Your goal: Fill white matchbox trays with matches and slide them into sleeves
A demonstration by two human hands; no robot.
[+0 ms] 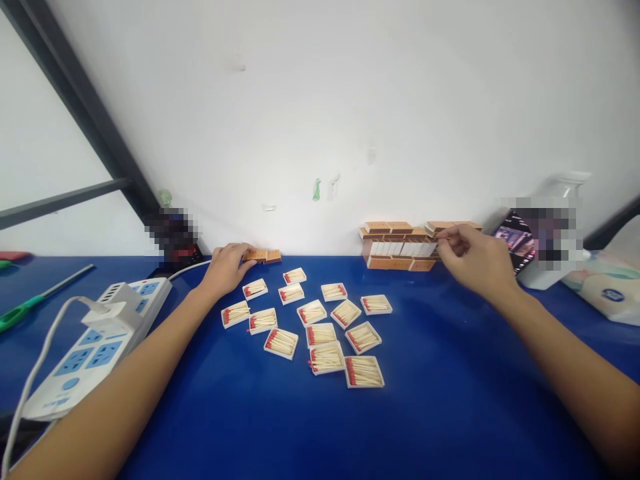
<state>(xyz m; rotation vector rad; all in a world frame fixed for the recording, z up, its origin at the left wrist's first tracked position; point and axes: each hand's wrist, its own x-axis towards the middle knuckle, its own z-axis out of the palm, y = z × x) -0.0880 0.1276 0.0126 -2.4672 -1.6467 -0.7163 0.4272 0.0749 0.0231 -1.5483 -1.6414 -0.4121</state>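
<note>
My left hand (227, 268) is by the wall, thumb and fingers closed around the left end of a short row of brown matchboxes (265, 256). At the back right, my right hand (463, 257) pinches at the right end of a stack of matchboxes (395, 247). Its fingertips are on a matchbox (440, 229) near the top, partly hidden by the hand. The stack has brown boxes lying at its bottom and top, with white-edged pieces standing between. In front lie several open matchbox trays (325, 358) full of red-headed matches.
To the left are a white power strip (80, 363) with a plugged-in charger (113, 317) and a green-handled rod tool (30, 307). A screen (515, 240), a white container (555, 260) and a tissue pack (607, 287) stand at right. The white wall (320, 120) borders the blue table (250, 420).
</note>
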